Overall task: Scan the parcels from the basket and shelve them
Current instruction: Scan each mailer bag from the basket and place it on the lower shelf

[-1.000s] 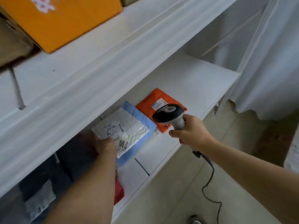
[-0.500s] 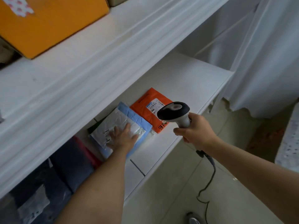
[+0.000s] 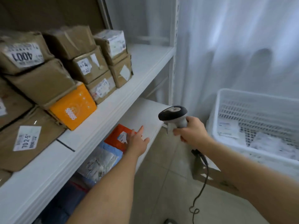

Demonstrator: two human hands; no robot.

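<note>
The right hand (image 3: 191, 135) grips the corded scanner (image 3: 174, 116) by its handle, head toward the shelves; the left hand (image 3: 137, 141) hovers flat, fingers straight, holding nothing, over the orange parcel (image 3: 116, 139) on the lower shelf (image 3: 145, 113) — a white parcel (image 3: 98, 164) nearer; stacked brown boxes (image 3: 48, 81) fill the upper shelf (image 3: 145, 62); far right, the white basket (image 3: 258, 110) holds parcels.

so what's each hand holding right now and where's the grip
The right hand grips the scanner by its handle, below the head. The left hand holds nothing, fingers open over the orange parcel.
</note>
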